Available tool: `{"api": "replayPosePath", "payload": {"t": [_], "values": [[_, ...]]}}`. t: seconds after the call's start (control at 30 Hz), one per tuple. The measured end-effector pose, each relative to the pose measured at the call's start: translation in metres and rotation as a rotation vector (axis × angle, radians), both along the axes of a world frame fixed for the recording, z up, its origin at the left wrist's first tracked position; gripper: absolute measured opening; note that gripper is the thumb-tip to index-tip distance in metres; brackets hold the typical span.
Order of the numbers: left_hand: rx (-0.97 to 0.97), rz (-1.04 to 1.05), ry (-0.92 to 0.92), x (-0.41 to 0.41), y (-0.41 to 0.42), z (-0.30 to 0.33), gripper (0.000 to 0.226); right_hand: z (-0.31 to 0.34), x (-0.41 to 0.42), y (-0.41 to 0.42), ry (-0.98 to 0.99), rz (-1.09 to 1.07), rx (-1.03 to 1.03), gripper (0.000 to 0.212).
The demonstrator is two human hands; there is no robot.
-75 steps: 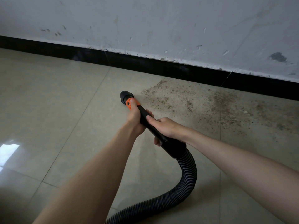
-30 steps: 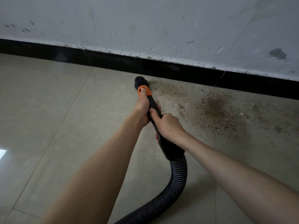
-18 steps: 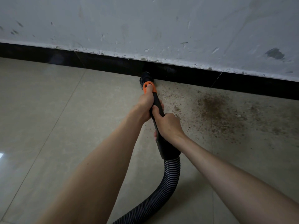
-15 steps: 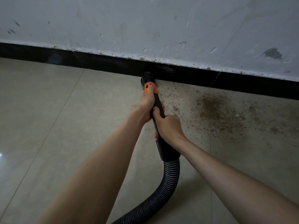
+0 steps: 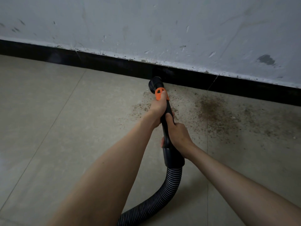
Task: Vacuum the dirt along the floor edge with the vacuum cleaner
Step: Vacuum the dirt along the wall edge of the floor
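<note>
The black vacuum wand [image 5: 167, 121] carries an orange collar [image 5: 159, 94] and ends in a round black nozzle [image 5: 154, 83] that sits on the floor against the black skirting. My left hand [image 5: 158, 109] grips the wand just behind the collar, thumb on the orange part. Lower down, my right hand [image 5: 178, 136] grips the wand above the cuff. A ribbed black hose [image 5: 169, 190] curves from the cuff toward the bottom edge. Brown dirt [image 5: 210, 110] is scattered over the tiles to the right of the nozzle, with a thinner patch [image 5: 138, 110] beside my left hand.
The black skirting [image 5: 101, 63] runs along the foot of a scuffed white wall [image 5: 162, 30]. Beige floor tiles [image 5: 48, 111] spread to the left and toward me. Dirt continues along the wall to the right edge of the view.
The nozzle has travelled forward from the open floor to the skirting and sits at the left end of the dirt. Both hands keep their hold on the wand.
</note>
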State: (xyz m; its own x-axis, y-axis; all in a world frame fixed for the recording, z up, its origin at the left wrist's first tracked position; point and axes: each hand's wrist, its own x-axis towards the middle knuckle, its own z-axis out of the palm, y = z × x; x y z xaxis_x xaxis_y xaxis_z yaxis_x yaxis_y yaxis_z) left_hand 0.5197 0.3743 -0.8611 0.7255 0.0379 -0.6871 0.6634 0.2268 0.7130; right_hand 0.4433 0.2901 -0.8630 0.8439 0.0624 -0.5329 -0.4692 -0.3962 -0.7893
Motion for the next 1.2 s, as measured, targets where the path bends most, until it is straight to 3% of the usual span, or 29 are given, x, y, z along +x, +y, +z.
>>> {"api": "replayPosePath", "payload": {"t": [0.27,1.2], "values": [[0.089,0.075,-0.021,-0.022,0.003,0.003,0.041,0.005,-0.015,0.001,0.033,0.079,-0.008,0.082],[0.018,0.289,0.068,-0.104,0.043,0.018,0.045,0.039,-0.065,0.018,0.190,0.324,-0.031,0.068]]}}
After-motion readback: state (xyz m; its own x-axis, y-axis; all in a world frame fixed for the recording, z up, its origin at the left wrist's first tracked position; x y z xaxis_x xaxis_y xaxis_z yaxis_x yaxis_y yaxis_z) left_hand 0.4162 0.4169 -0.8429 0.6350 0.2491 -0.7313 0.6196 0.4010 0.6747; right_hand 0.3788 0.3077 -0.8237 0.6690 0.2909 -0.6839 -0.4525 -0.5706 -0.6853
